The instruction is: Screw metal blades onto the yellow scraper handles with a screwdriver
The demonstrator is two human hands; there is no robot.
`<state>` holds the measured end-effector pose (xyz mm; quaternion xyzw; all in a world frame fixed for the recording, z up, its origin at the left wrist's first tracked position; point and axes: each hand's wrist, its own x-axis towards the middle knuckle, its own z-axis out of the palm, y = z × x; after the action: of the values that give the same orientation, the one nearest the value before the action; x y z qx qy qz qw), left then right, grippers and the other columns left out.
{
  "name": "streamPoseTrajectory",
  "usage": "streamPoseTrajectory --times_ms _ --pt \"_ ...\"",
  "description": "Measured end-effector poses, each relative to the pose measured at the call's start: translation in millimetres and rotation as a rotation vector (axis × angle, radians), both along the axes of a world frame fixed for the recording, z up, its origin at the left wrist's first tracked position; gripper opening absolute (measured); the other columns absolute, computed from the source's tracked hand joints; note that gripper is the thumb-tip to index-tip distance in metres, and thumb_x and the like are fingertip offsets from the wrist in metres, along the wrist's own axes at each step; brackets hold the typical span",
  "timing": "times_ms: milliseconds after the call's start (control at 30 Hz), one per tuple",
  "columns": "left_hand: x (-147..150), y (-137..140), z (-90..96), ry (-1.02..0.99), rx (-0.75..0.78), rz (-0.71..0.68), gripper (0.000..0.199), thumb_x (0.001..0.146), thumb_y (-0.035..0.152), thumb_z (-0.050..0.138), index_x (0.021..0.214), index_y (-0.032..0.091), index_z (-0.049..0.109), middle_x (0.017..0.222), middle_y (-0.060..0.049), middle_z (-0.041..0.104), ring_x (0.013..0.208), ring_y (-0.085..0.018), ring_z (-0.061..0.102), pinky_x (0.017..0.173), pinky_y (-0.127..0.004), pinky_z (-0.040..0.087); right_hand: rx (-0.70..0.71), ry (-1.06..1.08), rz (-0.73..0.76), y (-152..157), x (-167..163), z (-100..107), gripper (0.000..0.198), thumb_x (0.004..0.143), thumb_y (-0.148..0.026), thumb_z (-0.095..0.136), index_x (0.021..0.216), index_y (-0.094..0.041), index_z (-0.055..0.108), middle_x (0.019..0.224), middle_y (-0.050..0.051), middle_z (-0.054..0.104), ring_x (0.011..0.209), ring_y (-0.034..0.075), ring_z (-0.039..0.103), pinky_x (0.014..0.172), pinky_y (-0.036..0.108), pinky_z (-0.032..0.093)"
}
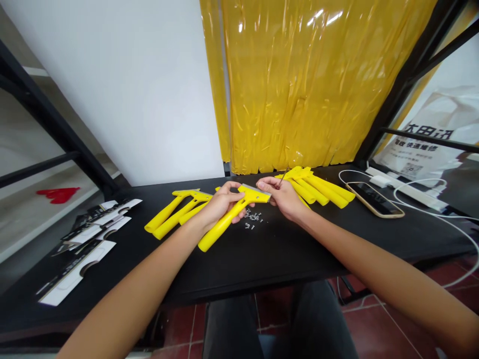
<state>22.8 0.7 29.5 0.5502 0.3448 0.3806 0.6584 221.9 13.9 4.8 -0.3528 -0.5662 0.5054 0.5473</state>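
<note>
My left hand [224, 204] is closed around the neck of a yellow scraper [221, 227]. The scraper's wide head, with a metal strip along its far edge, points to the right, and its handle slants down toward me. My right hand [281, 195] is closed at the right end of that head. A thin dark rod [285, 173] sticks up out of its fingers; what kind of tool it is I cannot make out. Just below the scraper head, small silvery screws [253, 217] lie loose on the black table [247, 264].
More yellow scrapers lie left [168, 214] and right [324, 189] of my hands. Cardboard sleeves [80, 271] are piled at the left. A phone [374, 199], a white power strip [409, 192] and white cables stand at the right. Behind hangs a yellow plastic curtain [299, 89].
</note>
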Motion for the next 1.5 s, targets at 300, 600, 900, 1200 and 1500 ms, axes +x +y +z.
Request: streamPoseTrajectory --times_ms 300,600,900,1200,1500 --pt "3.2 -1.7 0.0 0.131 0.069 0.023 0.021 0.085 0.025 0.061 0.104 0.017 0.057 0.09 -0.011 0.072 0.052 -0.015 0.064 0.04 -0.024 0.042 0.013 0.1 0.069 -7.8 -5.0 5.1 0.034 0.079 -0.049 0.075 0.089 -0.017 0.067 0.068 -0.002 0.061 0.044 0.004 0.023 0.04 0.023 0.013" --pt "2.4 -7.1 9.9 0.196 0.108 0.009 0.017 0.084 0.03 0.068 0.082 0.013 0.07 0.059 -0.007 0.065 0.043 -0.01 0.05 0.042 -0.024 0.034 0.366 -0.205 -0.163 -4.8 1.4 3.7 0.027 0.086 -0.045 0.07 0.092 -0.019 0.072 0.087 0.004 0.071 0.067 0.013 0.055 0.059 0.027 0.042" --pt "-0.8 -2.5 2.2 0.197 0.122 0.015 0.033 0.09 0.043 0.064 0.072 0.015 0.067 0.049 -0.003 0.054 0.038 -0.008 0.042 0.037 -0.023 0.028 0.789 -0.515 -0.194 -6.2 4.7 -1.5 0.015 0.094 -0.033 0.064 0.1 -0.027 0.076 0.087 0.003 0.061 0.077 0.016 0.057 0.069 0.032 0.046" --pt "0.4 -4.1 3.3 0.076 0.026 0.018 0.02 0.086 0.033 0.069 0.08 0.014 0.065 0.074 -0.006 0.06 0.048 -0.007 0.045 0.037 -0.02 0.028 0.811 -0.53 -0.141 -7.6 5.6 -3.0 0.018 0.093 -0.03 0.066 0.105 -0.032 0.078 0.079 0.001 0.055 0.07 0.015 0.053 0.063 0.031 0.042" --pt "-0.2 -3.3 5.2 0.103 0.001 -0.004 0.023 0.087 0.035 0.068 0.081 0.014 0.063 0.072 -0.005 0.06 0.048 -0.007 0.046 0.037 -0.02 0.03 0.727 -0.452 -0.109 -1.2 3.3 -7.1 0.013 0.089 -0.033 0.071 0.098 -0.031 0.08 0.075 -0.001 0.051 0.066 0.012 0.049 0.058 0.028 0.038"
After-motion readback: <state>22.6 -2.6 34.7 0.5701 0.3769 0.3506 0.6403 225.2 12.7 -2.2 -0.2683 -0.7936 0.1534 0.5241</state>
